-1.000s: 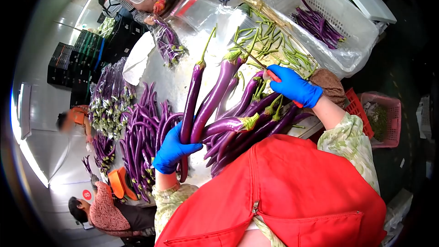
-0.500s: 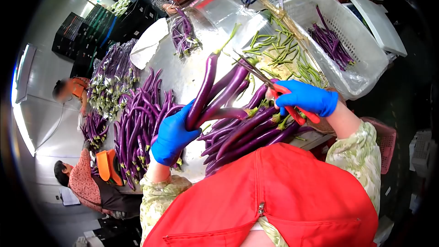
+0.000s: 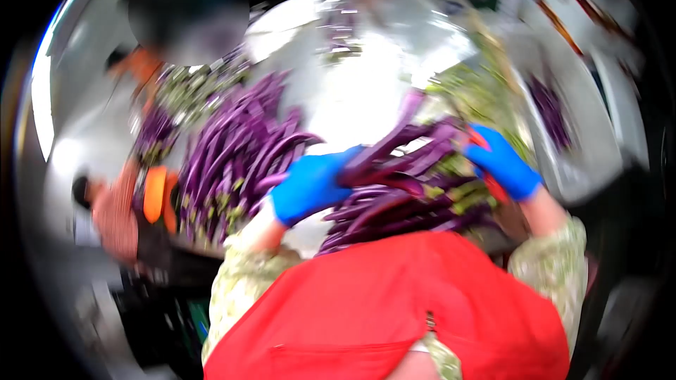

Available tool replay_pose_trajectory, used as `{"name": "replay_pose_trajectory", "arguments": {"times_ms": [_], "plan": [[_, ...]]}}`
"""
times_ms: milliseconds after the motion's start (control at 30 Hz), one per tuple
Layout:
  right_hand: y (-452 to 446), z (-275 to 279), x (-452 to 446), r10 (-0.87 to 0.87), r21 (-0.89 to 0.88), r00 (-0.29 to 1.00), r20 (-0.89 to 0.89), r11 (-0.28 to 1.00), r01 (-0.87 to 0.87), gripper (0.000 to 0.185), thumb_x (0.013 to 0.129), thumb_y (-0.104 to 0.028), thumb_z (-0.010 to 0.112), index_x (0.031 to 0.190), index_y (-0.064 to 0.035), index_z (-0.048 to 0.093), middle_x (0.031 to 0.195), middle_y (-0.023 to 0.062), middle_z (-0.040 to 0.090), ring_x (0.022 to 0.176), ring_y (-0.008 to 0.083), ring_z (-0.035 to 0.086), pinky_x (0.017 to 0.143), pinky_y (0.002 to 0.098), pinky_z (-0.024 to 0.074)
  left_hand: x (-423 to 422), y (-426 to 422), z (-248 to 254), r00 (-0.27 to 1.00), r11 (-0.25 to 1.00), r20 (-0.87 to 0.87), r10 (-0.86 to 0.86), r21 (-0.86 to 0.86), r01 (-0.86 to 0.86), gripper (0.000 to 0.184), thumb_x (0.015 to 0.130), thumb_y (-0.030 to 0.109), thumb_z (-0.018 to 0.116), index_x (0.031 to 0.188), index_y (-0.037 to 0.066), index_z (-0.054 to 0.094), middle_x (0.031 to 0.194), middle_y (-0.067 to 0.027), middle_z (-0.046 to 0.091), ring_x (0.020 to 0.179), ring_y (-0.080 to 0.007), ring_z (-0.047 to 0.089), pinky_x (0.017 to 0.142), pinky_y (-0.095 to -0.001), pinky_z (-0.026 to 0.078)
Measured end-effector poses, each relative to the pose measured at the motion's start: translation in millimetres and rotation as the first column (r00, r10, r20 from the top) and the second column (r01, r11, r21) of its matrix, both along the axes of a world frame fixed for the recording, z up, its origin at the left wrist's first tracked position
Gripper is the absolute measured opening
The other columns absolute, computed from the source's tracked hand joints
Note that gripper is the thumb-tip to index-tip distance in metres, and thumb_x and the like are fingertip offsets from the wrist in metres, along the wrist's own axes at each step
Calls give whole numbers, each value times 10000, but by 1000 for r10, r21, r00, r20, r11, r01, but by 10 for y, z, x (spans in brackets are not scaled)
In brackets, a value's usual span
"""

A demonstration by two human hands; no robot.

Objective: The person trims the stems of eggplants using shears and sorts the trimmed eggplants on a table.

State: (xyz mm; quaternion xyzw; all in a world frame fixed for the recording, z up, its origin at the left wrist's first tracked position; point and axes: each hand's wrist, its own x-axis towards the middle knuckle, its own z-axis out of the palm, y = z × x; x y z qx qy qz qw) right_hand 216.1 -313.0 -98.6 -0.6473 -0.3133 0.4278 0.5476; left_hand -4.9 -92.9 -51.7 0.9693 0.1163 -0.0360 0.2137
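My left hand (image 3: 312, 181), in a blue glove, is wrapped round the lower ends of several long purple eggplants (image 3: 394, 142). Their stem ends point up and to the right. Red-handled scissors (image 3: 495, 184) are in my right hand (image 3: 501, 160), also gloved in blue. Blur hides the scissor blades beside the stems. Under the held bunch lies a pile of eggplants (image 3: 380, 214) along the near table edge. Left of my left hand spreads a bigger heap of eggplants (image 3: 236, 148).
Bagged eggplants (image 3: 204, 91) lie at the far left. Green stem trimmings (image 3: 482, 88) cover the table's right side, beside a white crate (image 3: 588, 134) with eggplants in it. Co-workers stand at the left, one with a patterned sleeve (image 3: 116, 204). A white sheet (image 3: 285, 24) is at the back.
The whole view has shifted and blurred as my head turned. The bunch in my left hand has tipped lower to the right, and my right hand with the scissors stays beside its stems.
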Motion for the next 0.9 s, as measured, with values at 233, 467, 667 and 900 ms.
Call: {"name": "replay_pose_trajectory", "arguments": {"times_ms": [233, 467, 667, 900], "plan": [[44, -341, 247, -278, 152, 922, -270, 933, 326, 173, 835, -103, 526, 1006, -84, 509, 742, 2, 486, 581, 80, 431, 510, 214, 369, -776, 766, -174, 755, 810, 371, 540, -472, -348, 565, 676, 157, 722, 1198, 51, 534, 972, -130, 645, 807, -246, 630, 751, -339, 495], [-51, -591, 401, -210, 169, 902, -378, 942, 290, 291, 834, -115, 557, 1117, -74, 505, 835, 39, 533, 692, 132, 487, 622, 257, 423, -1251, 2512, -442, -510, 365, 220, 832, -909, 203, 405, 746, 189, 705, 1082, 22, 553, 913, -81, 616, 757, -195, 585, 710, -351, 492], [-230, -508, 45, -369, 159, 844, -390, 876, 456, 274, 821, -154, 566, 1075, -72, 501, 756, 12, 457, 678, 127, 458, 614, 254, 372, -2430, 4863, -1136, -402, 259, 141, 905, -932, 256, 582, 830, 412, 540, 1231, -4, 465, 1260, -181, 490, 1120, -305, 500, 994, -433, 371], [-745, -272, -236, -551, 186, 756, -352, 751, 634, 290, 841, -85, 538, 1116, -11, 484, 885, 86, 550, 771, 162, 545, 708, 276, 460, -1403, 4071, -719, -237, 355, 346, 908, -935, -2, 490, 860, 258, 536, 1260, -17, 467, 1209, -148, 545, 1068, -240, 533, 989, -380, 380]]}}
